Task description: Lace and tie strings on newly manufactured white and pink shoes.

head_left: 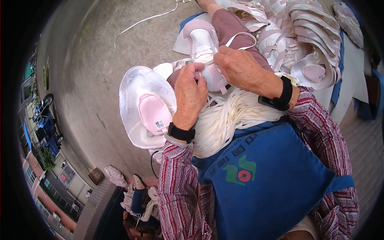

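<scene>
A pink-and-white shoe upper (203, 42) lies across my lap on mauve trousers, its mesh tongue and lacing area showing. My left hand (190, 94) is closed at its left edge, thumb and fingers pinched on the upper; a strip of lace shows beside the fingertips. My right hand (244, 70) pinches a white shoelace (247, 37) at the upper's right side, and the lace loops up beyond the knuckles. The pinched fingertips hide part of the lacing. Below both hands is a thick bundle of white laces (228, 118) on my blue apron (272, 172).
Another upper (130, 86) with a pink inside stands to the left. Stacked pink-and-white uppers (312, 28) fill the upper right. One loose lace (144, 18) lies on the concrete ground (96, 72). Part of another person (138, 204) shows at lower left, near parked vehicles (48, 124).
</scene>
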### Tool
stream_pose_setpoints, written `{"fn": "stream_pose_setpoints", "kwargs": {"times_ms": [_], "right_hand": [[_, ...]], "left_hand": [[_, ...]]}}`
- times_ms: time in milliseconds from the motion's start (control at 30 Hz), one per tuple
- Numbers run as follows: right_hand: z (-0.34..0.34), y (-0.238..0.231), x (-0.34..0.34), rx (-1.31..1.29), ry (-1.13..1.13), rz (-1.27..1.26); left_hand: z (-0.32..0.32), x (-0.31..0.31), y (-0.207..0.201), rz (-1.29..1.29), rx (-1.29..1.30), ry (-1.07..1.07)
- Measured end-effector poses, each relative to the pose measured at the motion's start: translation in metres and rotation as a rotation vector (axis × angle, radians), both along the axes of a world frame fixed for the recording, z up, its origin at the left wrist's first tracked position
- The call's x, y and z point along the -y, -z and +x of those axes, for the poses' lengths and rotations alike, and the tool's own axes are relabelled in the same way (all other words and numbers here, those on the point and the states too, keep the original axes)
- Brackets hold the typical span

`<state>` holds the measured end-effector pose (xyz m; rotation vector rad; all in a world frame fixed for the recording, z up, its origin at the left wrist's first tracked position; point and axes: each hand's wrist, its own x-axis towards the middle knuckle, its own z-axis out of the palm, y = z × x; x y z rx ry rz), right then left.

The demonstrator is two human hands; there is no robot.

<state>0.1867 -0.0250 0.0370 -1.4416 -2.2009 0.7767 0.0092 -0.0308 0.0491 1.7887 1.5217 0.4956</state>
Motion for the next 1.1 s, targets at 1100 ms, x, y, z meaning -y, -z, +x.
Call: {"fn": "stream_pose_setpoints", "kwargs": {"times_ms": [1100], "right_hand": [[-0.006, 0.001, -0.013, -0.209, -0.068, 0.11]], "left_hand": [[-0.001, -0.007, -0.015, -0.001, -0.078, 0.05]]}}
